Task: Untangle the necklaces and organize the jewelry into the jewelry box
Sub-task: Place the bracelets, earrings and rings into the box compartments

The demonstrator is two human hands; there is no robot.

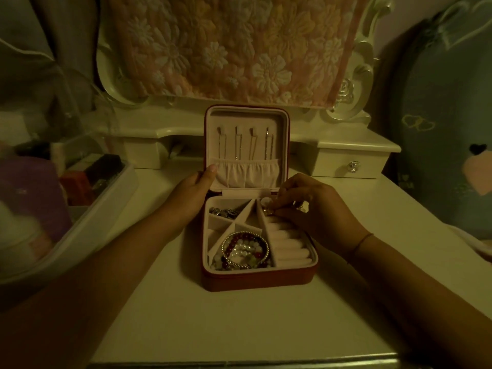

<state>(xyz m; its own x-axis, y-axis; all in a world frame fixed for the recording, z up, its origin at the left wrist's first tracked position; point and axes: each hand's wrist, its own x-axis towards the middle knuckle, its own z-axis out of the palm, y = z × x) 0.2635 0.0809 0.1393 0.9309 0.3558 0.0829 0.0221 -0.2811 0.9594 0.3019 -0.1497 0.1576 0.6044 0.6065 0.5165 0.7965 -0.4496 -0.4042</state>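
A red jewelry box [255, 279] stands open on the white dressing table, its lid upright. Several necklaces [251, 143] hang from hooks in the lid, their ends tucked into a gathered pouch. Beaded bracelets [246, 250] fill the front left compartment, and dark jewelry [225, 211] lies in the back left one. My left hand [190, 197] holds the box's left side, thumb against the lid's edge. At the far end of the ring rolls [288, 246], my right hand [310, 207] pinches a small gold ring [267, 211].
A clear plastic tray [87, 222] with bottles and small boxes sits at the left. Behind the box is the vanity's shelf with a small drawer [351, 166] and a cloth-covered mirror. A grey plush cushion [447, 134] leans at the right.
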